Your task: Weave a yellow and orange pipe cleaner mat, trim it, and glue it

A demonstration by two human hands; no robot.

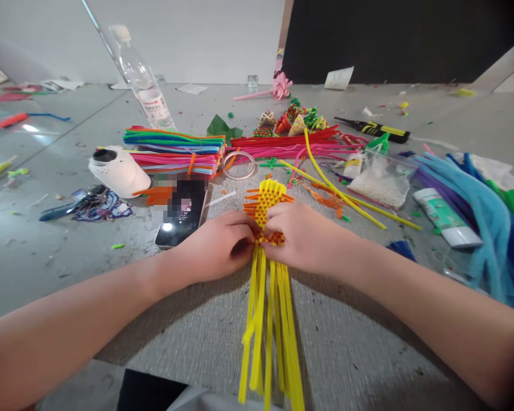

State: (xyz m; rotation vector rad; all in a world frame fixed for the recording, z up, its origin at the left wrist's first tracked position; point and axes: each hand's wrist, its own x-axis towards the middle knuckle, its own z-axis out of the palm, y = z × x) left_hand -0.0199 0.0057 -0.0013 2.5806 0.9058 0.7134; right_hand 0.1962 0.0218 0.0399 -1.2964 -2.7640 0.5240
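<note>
A woven piece of yellow and orange pipe cleaners (270,197) lies in the middle of the table. Its long yellow ends fan out toward me, and short orange ends stick out at its left side. My left hand (227,242) is closed in a pinch on the weave's lower left edge. From the other side, my right hand (297,237) curls over the weave and pinches it near the start of the loose yellow strands. Fingers cover part of the lower weave. Just left of my left hand lies a phone (186,211) with a lit screen.
Pipe cleaner bundles (175,145) lie behind, with a clear tape ring (239,165) close by. A plastic bottle (143,85) and a white roll (120,171) stand left. On the right are a bag of white beads (381,180), a tube (448,217) and blue pipe cleaners (484,211).
</note>
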